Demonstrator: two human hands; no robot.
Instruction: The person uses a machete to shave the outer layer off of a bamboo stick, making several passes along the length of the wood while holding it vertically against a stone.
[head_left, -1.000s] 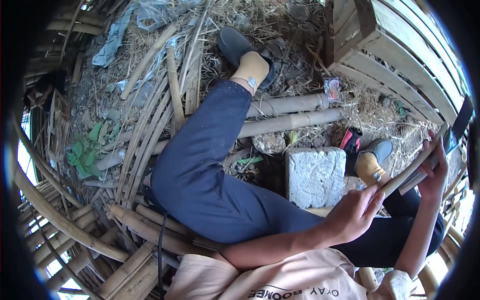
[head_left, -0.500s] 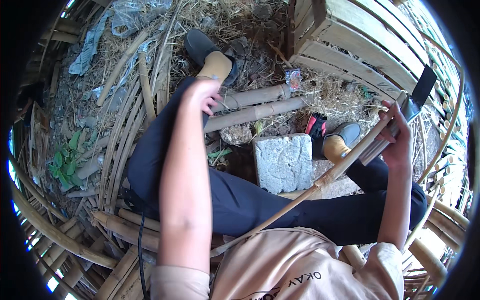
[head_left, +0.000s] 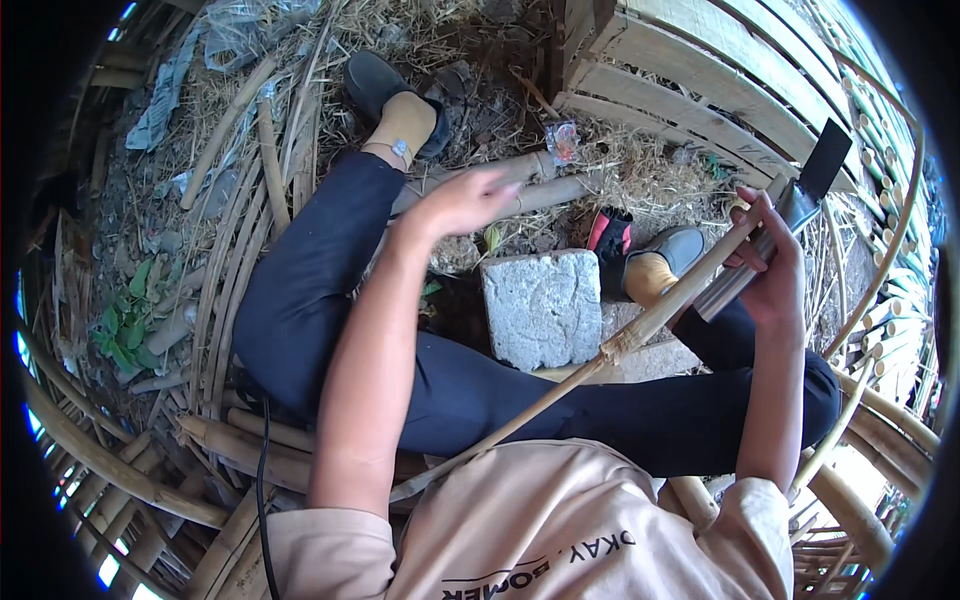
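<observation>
My right hand (head_left: 770, 245) is closed around the upper part of a long bamboo stick (head_left: 655, 312). The stick slants down across my thigh to my waist. Lying along it in the same grip is a shiny metal tool (head_left: 727, 292) with a flat black end (head_left: 826, 158) jutting beyond my fingers; its exact kind I cannot make out. My left hand (head_left: 465, 203) hovers over the bamboo poles on the ground, its fingers smeared by motion, with nothing visible in them. Below it to the right stands a pale grey block (head_left: 543, 308).
A slatted wooden crate (head_left: 720, 75) stands at the far right, beside stacked bamboo (head_left: 885, 200). Bamboo poles (head_left: 550, 193) lie between my feet. A red and black item (head_left: 610, 235) sits by my right shoe. A black cable (head_left: 264, 470) hangs at my left.
My left hand has swung to the right, away from my left knee and toward the block. My right hand keeps its grip, while the whole view has shifted slightly.
</observation>
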